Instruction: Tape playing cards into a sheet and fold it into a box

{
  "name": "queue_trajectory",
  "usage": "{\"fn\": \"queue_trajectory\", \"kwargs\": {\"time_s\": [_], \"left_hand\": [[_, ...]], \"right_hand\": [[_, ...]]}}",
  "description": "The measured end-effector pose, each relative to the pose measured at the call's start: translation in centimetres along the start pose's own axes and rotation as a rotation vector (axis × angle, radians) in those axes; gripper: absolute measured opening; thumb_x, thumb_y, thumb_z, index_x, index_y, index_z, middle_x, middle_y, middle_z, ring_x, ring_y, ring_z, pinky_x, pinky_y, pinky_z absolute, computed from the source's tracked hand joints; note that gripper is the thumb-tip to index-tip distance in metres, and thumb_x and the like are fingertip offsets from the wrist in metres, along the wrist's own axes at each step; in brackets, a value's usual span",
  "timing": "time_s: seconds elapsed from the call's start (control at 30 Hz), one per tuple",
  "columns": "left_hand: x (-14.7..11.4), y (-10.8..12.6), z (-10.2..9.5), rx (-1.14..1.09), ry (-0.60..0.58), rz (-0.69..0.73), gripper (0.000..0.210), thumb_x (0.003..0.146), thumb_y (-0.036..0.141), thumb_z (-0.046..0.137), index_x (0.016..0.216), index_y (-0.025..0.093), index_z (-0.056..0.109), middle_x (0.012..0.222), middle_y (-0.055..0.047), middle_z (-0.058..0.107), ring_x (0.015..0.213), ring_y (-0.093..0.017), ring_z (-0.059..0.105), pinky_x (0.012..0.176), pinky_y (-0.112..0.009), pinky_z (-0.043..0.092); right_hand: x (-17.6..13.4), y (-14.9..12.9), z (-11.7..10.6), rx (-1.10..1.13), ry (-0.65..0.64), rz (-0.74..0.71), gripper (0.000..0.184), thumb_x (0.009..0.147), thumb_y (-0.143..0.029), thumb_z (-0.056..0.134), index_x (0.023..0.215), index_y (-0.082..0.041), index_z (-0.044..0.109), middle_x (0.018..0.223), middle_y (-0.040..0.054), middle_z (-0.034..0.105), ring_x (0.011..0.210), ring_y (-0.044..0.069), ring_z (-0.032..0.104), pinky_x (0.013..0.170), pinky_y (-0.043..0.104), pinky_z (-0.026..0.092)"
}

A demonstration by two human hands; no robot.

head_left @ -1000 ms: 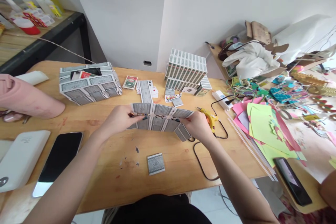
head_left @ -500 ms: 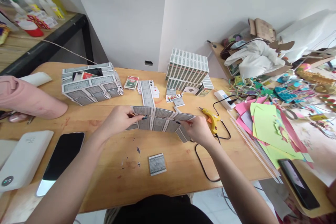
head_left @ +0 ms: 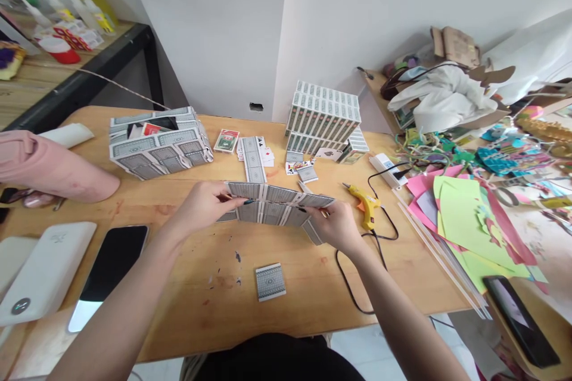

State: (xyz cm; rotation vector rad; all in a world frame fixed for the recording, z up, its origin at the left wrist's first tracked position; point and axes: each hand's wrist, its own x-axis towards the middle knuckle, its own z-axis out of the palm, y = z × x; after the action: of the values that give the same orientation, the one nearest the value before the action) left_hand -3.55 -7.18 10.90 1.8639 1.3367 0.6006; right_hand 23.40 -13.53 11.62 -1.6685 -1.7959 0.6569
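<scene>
Between my two hands is a panel of joined playing cards (head_left: 280, 194), grey-patterned and creased along its length. My left hand (head_left: 209, 205) pinches its left end, thumb on the near side. At the right end my right hand (head_left: 333, 221) grips it the same way, with a flap of card hanging by the palm. Nearer to me a single square folded card (head_left: 270, 281) lies on the wooden table (head_left: 179, 292). Just beyond the panel rests a strip of joined cards (head_left: 254, 159) over some loose cards.
A bag-shaped card structure (head_left: 161, 146) stands at the back left, beside a card box (head_left: 226, 140). Stacked card boxes (head_left: 324, 116) rise at the back. A yellow glue gun (head_left: 367, 205) with a trailing cord lies right. Phone (head_left: 114, 262) and power bank (head_left: 49, 268) are left.
The view has shifted slightly, so everything sits a little further right. Both hands keep their hold on the card panel, whose upper part looks folded slightly more toward me.
</scene>
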Motion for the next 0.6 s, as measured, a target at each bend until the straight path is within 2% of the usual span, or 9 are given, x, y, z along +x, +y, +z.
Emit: {"fn": "queue_trajectory", "kwargs": {"time_s": [0.2,0.33,0.47,0.6], "left_hand": [[0.3,-0.3,0.0,0.018,-0.026,-0.007,0.020,0.073,0.038,0.062,0.075,0.020,0.072,0.077,-0.001,0.073,0.068,-0.018,0.065,0.056,-0.025,0.047],[0.3,-0.2,0.1,-0.030,-0.025,-0.069,0.020,0.070,0.036,0.064,0.076,0.019,0.071,0.077,-0.003,0.073,0.069,-0.020,0.066,0.059,-0.029,0.050],[0.0,0.0,0.2,-0.145,-0.032,-0.062,0.020,0.068,0.035,0.065,0.079,0.019,0.071,0.081,-0.004,0.073,0.073,-0.020,0.066,0.066,-0.031,0.053],[-0.1,0.3,0.2,-0.133,-0.031,-0.015,0.019,0.070,0.037,0.063,0.072,0.019,0.070,0.079,-0.004,0.072,0.073,-0.020,0.065,0.067,-0.032,0.053]], "right_hand": [[0.3,0.1,0.3,-0.027,0.018,0.022,0.018,0.080,-0.024,0.055,0.084,-0.018,0.071,0.081,0.0071,0.074,0.073,0.021,0.068,0.064,0.026,0.049],[0.2,0.2,0.4,-0.015,0.024,-0.004,0.019,0.080,-0.024,0.054,0.085,-0.018,0.071,0.086,0.0071,0.074,0.075,0.020,0.068,0.065,0.026,0.050],[-0.1,0.5,0.7,0.102,-0.017,-0.001,0.018,0.079,-0.026,0.057,0.087,-0.018,0.071,0.088,0.0063,0.074,0.078,0.021,0.068,0.069,0.028,0.051],[-0.4,0.7,1.1,0.196,-0.034,0.021,0.019,0.079,-0.029,0.058,0.085,-0.017,0.071,0.087,0.0060,0.074,0.084,0.023,0.068,0.071,0.030,0.052]]}}
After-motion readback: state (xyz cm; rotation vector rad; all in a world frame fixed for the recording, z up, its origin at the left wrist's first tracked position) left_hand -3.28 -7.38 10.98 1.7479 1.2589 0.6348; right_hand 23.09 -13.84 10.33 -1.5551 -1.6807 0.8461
